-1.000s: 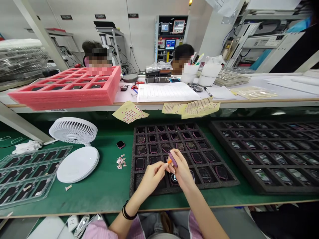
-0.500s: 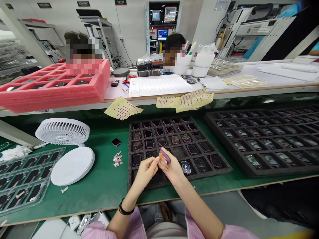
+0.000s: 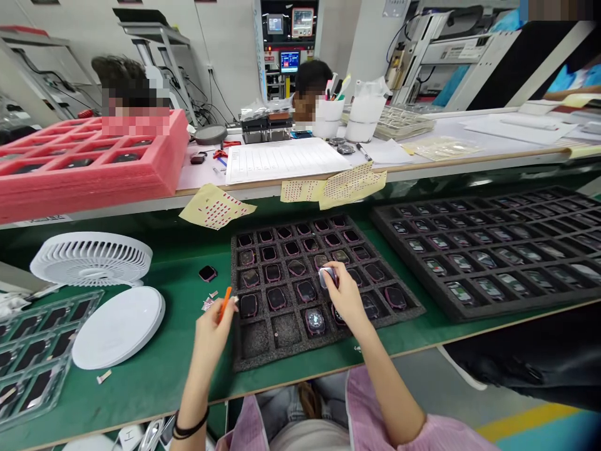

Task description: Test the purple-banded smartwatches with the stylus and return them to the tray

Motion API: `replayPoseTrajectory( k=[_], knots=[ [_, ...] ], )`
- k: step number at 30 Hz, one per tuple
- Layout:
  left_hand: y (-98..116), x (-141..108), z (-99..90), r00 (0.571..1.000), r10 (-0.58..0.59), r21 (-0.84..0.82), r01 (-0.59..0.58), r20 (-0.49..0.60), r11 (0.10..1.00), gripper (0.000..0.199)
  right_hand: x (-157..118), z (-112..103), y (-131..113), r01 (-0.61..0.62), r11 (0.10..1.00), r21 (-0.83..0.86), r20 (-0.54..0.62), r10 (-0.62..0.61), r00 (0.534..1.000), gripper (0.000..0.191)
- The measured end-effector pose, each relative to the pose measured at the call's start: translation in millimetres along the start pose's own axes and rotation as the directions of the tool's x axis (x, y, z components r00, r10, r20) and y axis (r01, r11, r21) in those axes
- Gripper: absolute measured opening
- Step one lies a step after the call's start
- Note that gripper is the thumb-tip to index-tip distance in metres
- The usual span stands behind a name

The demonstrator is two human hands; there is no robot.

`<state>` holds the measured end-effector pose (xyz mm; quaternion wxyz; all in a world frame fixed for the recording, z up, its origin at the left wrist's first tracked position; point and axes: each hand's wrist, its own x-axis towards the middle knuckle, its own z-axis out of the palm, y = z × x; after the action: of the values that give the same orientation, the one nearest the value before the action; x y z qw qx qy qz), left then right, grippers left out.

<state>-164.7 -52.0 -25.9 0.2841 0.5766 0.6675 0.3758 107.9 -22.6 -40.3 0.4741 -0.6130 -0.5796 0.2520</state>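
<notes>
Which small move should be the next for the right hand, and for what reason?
Probably the right hand should lower the watch-like piece into the dark foam tray: the piece is held over its compartments, and the left hand, with the orange tool, is off to the side.

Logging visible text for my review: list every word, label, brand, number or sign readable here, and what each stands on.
"H", or a sideways "I": on the white block.
Too small or blurred to read: printed sheet, shelf-edge label, blue screen, lit watch face, equipment label.
Cut off by the frame's top: black wall signs.
</notes>
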Motion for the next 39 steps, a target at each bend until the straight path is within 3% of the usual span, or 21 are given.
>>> replayPoseTrajectory(
  k=[2, 5, 8, 12, 14, 16, 20, 22, 24, 26, 29, 32, 39],
  knots=[
    [-15, 4, -14.2, 0.997, -0.069, 0.195, 0.075, -0.038, 0.978, 0.036, 5, -7, 14, 0.047, 0.980, -0.196, 0.080, -0.032, 0.996, 0.013],
    [-31, 7, -24.4, 0.986, -0.160, 0.354, 0.164, -0.040, 0.921, 0.034, 6, -10, 27, 0.133, 0.928, -0.349, 0.150, -0.085, 0.985, 0.013],
    [-39, 6, -27.8, 0.978, -0.197, 0.428, 0.205, -0.064, 0.880, 0.034, 7, -20, 36, 0.145, 0.863, -0.485, 0.037, -0.145, 0.989, 0.019],
    [-41, 5, -28.3, 0.969, -0.226, 0.407, 0.247, -0.099, 0.879, 0.035, 12, -44, 52, -0.001, 0.681, -0.732, -0.090, -0.095, 0.991, 0.033],
    [-37, 6, -24.1, 0.977, -0.202, 0.326, 0.214, -0.069, 0.921, 0.033, 15, -51, 60, -0.007, 0.650, -0.760, -0.074, -0.077, 0.994, 0.036],
    [-28, 6, -15.9, 0.991, -0.132, 0.238, 0.135, -0.030, 0.962, 0.032, 19, -54, 65, 0.020, 0.677, -0.736, -0.040, -0.072, 0.997, 0.037],
    [0, 0, 6.4, 0.994, 0.018, 0.091, -0.028, 0.111, 0.996, 0.033, 20, -51, 58, 0.038, 0.865, -0.500, -0.009, -0.049, 0.999, 0.037],
    [18, -5, 17.4, 0.973, 0.071, 0.003, -0.074, 0.222, 0.997, 0.034, 15, -46, 43, -0.009, 0.961, -0.277, -0.068, -0.010, 0.998, 0.035],
    [34, -10, 28.0, 0.933, 0.127, -0.103, -0.097, 0.337, 0.990, 0.035, 8, -39, 21, -0.057, 0.998, 0.009, -0.089, 0.058, 0.994, 0.037],
    [47, -15, 38.8, 0.879, 0.174, -0.228, -0.078, 0.443, 0.971, 0.038, 0, -30, -3, -0.131, 0.922, 0.366, 0.002, 0.140, 0.990, 0.041],
    [61, -18, 54.6, 0.815, 0.224, -0.376, -0.008, 0.535, 0.927, 0.041, -9, -13, -34, -0.297, 0.647, 0.702, 0.227, 0.191, 0.955, 0.032],
    [70, -18, 65.6, 0.817, 0.237, -0.428, 0.013, 0.526, 0.904, 0.041, -14, 1, -48, -0.400, 0.477, 0.783, 0.347, 0.198, 0.917, 0.025],
    [76, -17, 70.4, 0.815, 0.232, -0.459, 0.047, 0.531, 0.887, 0.042, -18, 13, -50, -0.452, 0.392, 0.802, 0.403, 0.205, 0.892, 0.025]
  ],
)
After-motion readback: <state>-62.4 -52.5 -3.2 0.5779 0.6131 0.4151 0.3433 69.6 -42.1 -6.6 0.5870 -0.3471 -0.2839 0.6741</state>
